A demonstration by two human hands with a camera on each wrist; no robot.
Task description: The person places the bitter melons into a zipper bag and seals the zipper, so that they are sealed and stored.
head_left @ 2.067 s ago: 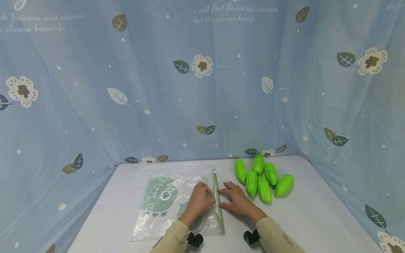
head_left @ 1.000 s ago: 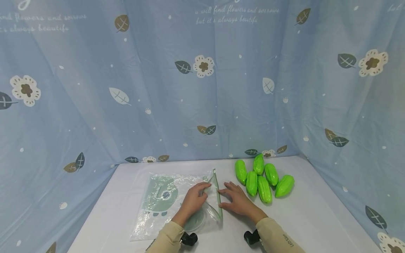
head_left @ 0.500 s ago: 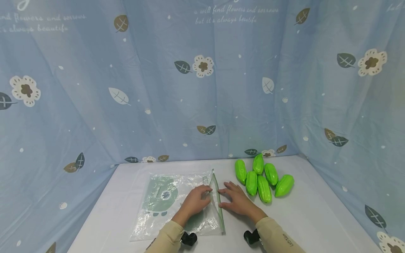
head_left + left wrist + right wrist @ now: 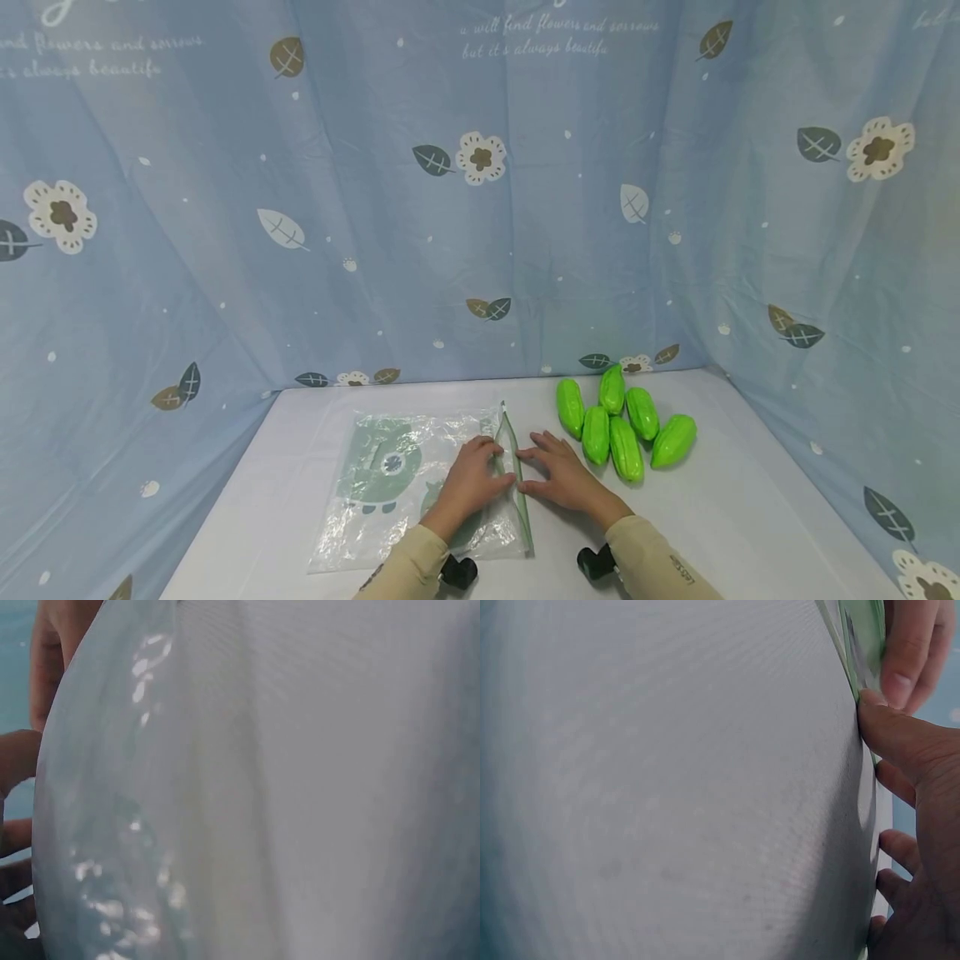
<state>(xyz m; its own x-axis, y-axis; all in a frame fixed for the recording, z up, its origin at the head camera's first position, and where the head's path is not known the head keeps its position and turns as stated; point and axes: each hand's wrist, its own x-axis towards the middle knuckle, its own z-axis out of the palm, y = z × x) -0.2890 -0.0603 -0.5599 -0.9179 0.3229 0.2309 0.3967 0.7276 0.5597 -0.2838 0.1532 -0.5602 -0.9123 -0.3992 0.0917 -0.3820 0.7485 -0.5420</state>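
A clear zip bag (image 4: 405, 517) with green printed figures and a green strip along its mouth lies flat on the table, the mouth facing right. The two sides of the mouth stand slightly apart. My left hand (image 4: 471, 473) lies over the bag beside the mouth, thumb and index finger apart, the thumb reaching across the near side of the opening. My right hand (image 4: 564, 473) has its fingers spread, with the tips of thumb and index finger at the outer edge of the green strip. In the right wrist view the right thumb (image 4: 889, 724) presses at that edge.
Several bright green, ridged, cucumber-like pieces (image 4: 626, 448) are grouped on the white table (image 4: 720, 533) behind and right of my right hand. A blue curtain (image 4: 360, 208) printed with leaves and flowers stands around the back and sides.
My left hand lifted the bag's upper layer and widened the mouth, then lowered it. It has now shifted slightly right, its thumb over the opening. The right hand stays in place.
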